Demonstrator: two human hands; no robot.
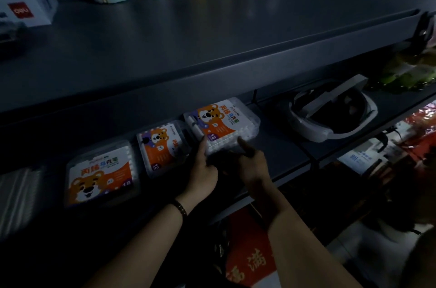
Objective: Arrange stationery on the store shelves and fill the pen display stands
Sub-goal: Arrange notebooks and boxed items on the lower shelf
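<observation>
Nearby: headset (330, 110) right of marker box (221, 122) | 12-pack (162, 146) left

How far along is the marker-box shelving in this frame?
Done: an 18-count marker box and a 12-count marker box lie flat on the lower shelf. In hand: the left hand and right hand touch the near edge of another 18-count box; grip unclear. Left: bare shelf runs right towards a white headset. No pen display stand is visible.
</observation>
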